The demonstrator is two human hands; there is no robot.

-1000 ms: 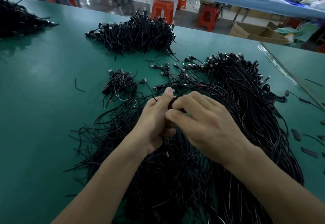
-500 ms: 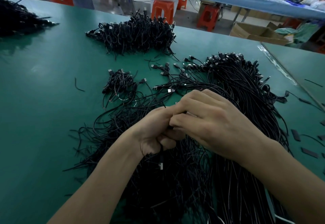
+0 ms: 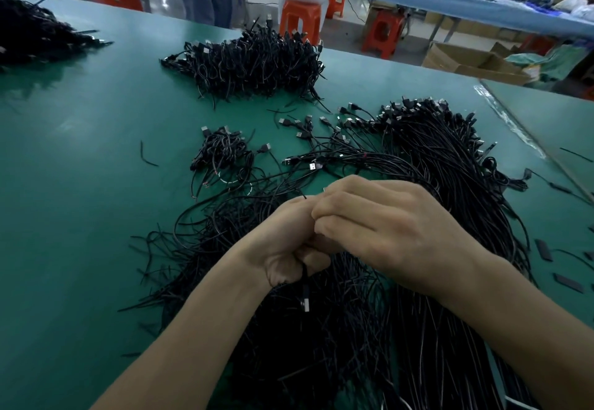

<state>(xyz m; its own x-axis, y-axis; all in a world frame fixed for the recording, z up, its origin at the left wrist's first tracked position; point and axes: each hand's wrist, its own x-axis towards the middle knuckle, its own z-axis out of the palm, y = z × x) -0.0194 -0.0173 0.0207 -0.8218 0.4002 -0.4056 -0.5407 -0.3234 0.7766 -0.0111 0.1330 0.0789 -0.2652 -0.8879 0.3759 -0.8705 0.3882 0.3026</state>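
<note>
Two grips meet over one black cable (image 3: 304, 284). The left grip (image 3: 289, 245) is fisted round it, and its USB plug (image 3: 305, 302) hangs just below the heel of the palm. The right grip (image 3: 385, 232) has its fingers curled in, the tips closing on the same cable at the top of the left fist, where a short cable end (image 3: 303, 196) pokes out; the pinch itself is mostly hidden.

Both grips hover above a loose heap of black cables (image 3: 321, 361) on the green bench (image 3: 80, 200). To the right, a long bundle (image 3: 450, 168) runs away from the person with its plugs fanned out at the far end. To the left and further off lies a small coiled bunch (image 3: 221, 152), and beyond it a large pile of coiled cables (image 3: 257, 62). Another dark pile (image 3: 32, 33) sits at the far left corner. Flat black pieces (image 3: 543, 250) lie near the right edge. Orange stools (image 3: 300, 20) and a cardboard box (image 3: 466, 62) stand past the bench.
</note>
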